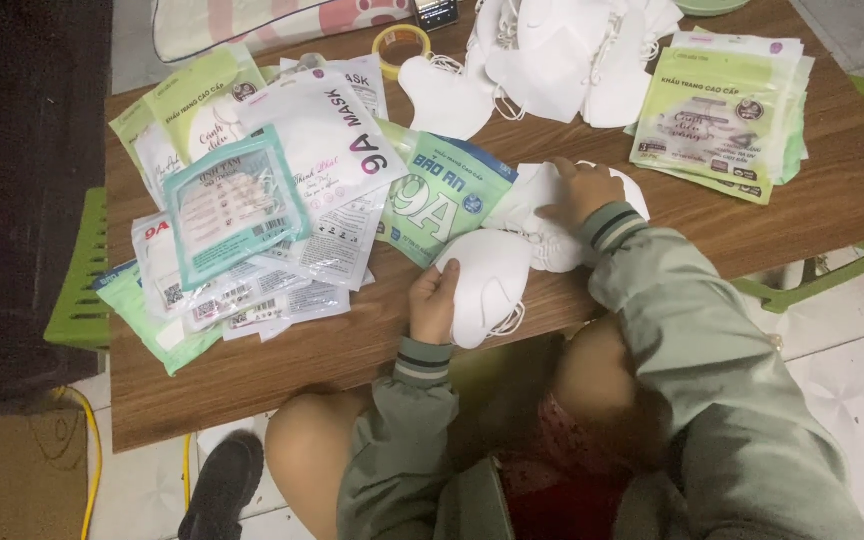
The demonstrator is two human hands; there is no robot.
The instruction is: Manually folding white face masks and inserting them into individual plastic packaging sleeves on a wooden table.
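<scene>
The left hand (434, 300) holds a white mask (487, 285) at the near edge of the wooden table (282, 370), fingers curled around its side. The right hand (584, 192) lies flat on 1 more small heap of white masks (542, 215) just beside it. A green mask packet (439, 195) lies touching the heap. The held mask hangs partly over the table edge, so I think it could slip to the floor if the fingers let go. Its ear loops could catch on the heap.

The pile of white masks (562, 50) runs off the top edge, and the right hand (582, 193) hides part of a mask (537, 190).
</scene>
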